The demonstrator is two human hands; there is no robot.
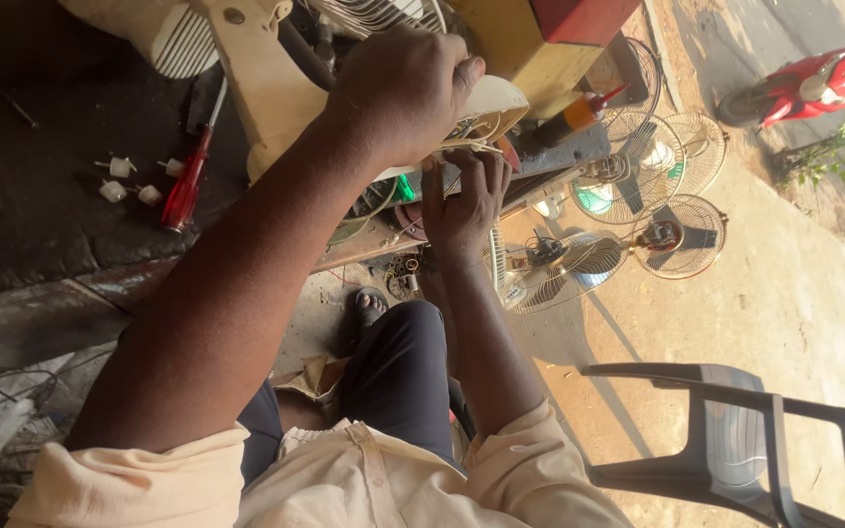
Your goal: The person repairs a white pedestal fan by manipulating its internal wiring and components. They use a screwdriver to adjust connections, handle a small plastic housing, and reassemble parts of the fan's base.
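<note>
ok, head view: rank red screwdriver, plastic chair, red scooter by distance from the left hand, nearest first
Measured from the left hand:
1. red screwdriver, on the dark bench toward the image's left.
2. red scooter, far right, on the road.
3. plastic chair, lower right, on the ground.

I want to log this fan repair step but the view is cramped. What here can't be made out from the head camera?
- Head view: what the left hand grips on the cream fan part; its own back and fingers cover the contact.
- Head view: the thin piece under the right hand; too small, partly covered by the fingers.
- Head view: the fan part's top, cut off by the upper edge.
- Head view: the red screwdriver tip, lost in shadow.
</note>
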